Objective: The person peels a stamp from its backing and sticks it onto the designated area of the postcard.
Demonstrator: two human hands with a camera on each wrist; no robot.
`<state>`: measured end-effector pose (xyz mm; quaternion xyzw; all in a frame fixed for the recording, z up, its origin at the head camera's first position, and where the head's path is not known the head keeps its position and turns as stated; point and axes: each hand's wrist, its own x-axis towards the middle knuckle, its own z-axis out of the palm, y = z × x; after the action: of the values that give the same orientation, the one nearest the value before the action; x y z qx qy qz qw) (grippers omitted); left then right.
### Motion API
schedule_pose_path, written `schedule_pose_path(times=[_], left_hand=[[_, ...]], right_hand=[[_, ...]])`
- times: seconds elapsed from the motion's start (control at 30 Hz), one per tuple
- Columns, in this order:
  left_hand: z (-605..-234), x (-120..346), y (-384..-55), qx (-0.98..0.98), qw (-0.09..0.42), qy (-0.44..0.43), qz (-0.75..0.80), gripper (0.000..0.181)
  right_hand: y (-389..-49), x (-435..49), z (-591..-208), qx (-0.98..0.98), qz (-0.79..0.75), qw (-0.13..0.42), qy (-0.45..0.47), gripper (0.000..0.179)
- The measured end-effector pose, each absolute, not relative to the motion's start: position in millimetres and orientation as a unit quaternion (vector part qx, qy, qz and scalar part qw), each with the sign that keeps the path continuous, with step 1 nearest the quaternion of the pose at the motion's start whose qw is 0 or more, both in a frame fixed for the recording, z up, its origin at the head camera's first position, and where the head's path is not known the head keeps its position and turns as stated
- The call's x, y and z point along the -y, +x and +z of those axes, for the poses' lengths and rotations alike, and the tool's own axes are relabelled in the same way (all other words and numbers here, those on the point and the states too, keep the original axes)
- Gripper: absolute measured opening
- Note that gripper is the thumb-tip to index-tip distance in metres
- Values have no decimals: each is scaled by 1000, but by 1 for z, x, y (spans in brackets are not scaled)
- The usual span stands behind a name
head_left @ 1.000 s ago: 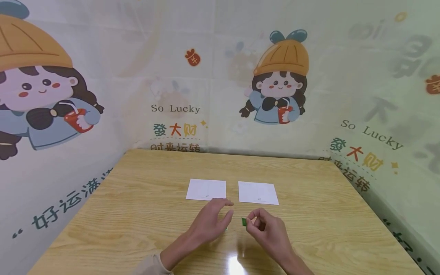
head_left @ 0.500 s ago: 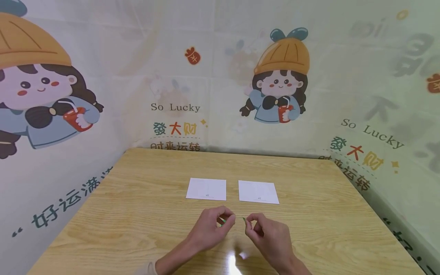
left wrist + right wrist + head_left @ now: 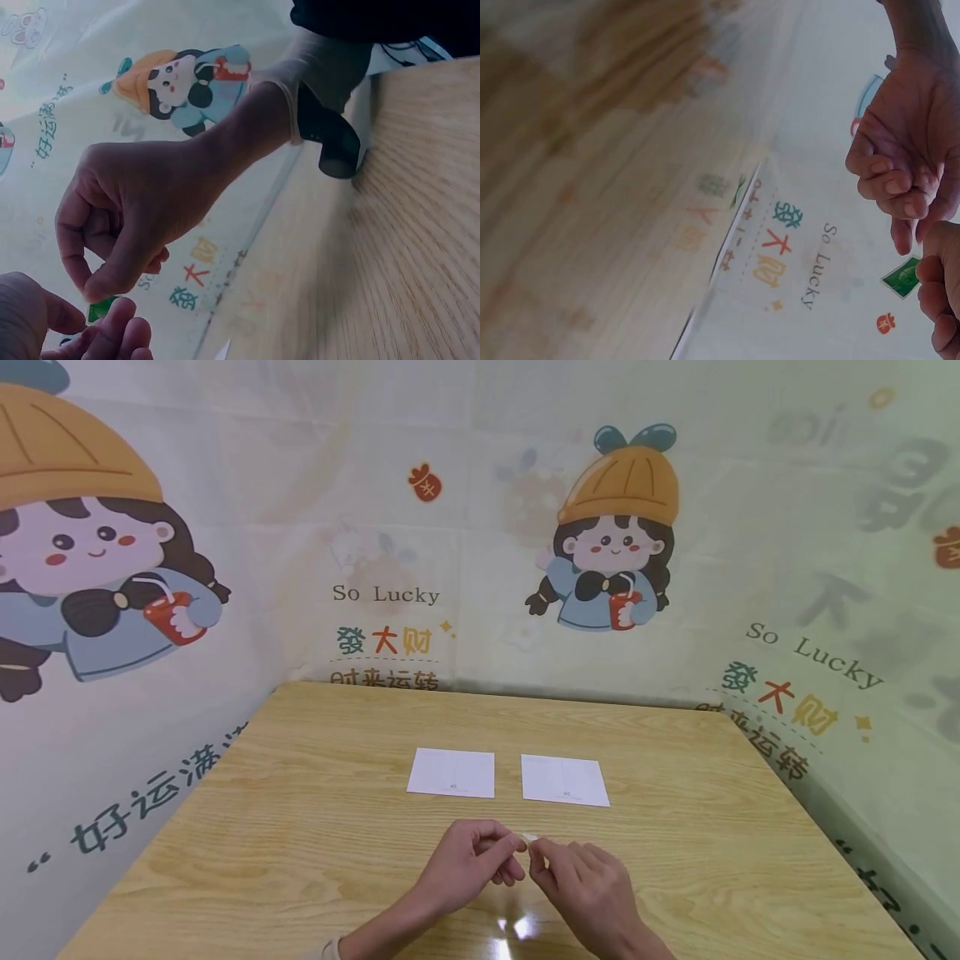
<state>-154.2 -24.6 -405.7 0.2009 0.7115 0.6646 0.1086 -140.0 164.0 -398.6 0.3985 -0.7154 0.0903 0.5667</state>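
Note:
A small green postage stamp (image 3: pixel 901 277) with a pale border is between the two hands. My right hand (image 3: pixel 585 885) pinches it between thumb and index finger. In the head view only a white sliver of it shows, above the right fingertips. My left hand (image 3: pixel 468 864) has thumb and index finger together right at the stamp's edge, its other fingers curled in. In the left wrist view the right hand (image 3: pixel 135 210) reaches down to the green of the stamp, close beside the left fingers (image 3: pixel 112 330). Whatever lies inside the left fingers is hidden.
Two white cards (image 3: pixel 452 772) (image 3: pixel 565 780) lie side by side on the wooden table (image 3: pixel 300 827), beyond the hands. A printed cloth (image 3: pixel 480 527) with cartoon figures and lettering hangs around the table's back and sides.
The left hand has gone from spread fingers to a pinch and moved right, up to the stamp. The right hand has turned the stamp from its green face to a pale sliver.

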Motion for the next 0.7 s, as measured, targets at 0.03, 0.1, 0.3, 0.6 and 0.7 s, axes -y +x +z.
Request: schedule_pose_path(times=[0.03, 0.1, 0.3, 0.6, 0.7], left_hand=[[-406, 24, -154, -705, 111, 199, 671, 22], [-405, 24, -154, -696, 113, 198, 681, 22], [-404, 23, -151, -688, 111, 201, 689, 23], [-405, 22, -150, -681, 116, 187, 698, 20], [-406, 22, -150, -680, 118, 182, 700, 20]], right_hand=[[-140, -163, -397, 709, 85, 572, 403, 29], [-140, -162, -395, 701, 77, 578, 410, 28], [-141, -162, -396, 698, 76, 570, 426, 29], [-141, -161, -396, 687, 74, 570, 444, 26], [-140, -161, -397, 687, 71, 569, 446, 25]])
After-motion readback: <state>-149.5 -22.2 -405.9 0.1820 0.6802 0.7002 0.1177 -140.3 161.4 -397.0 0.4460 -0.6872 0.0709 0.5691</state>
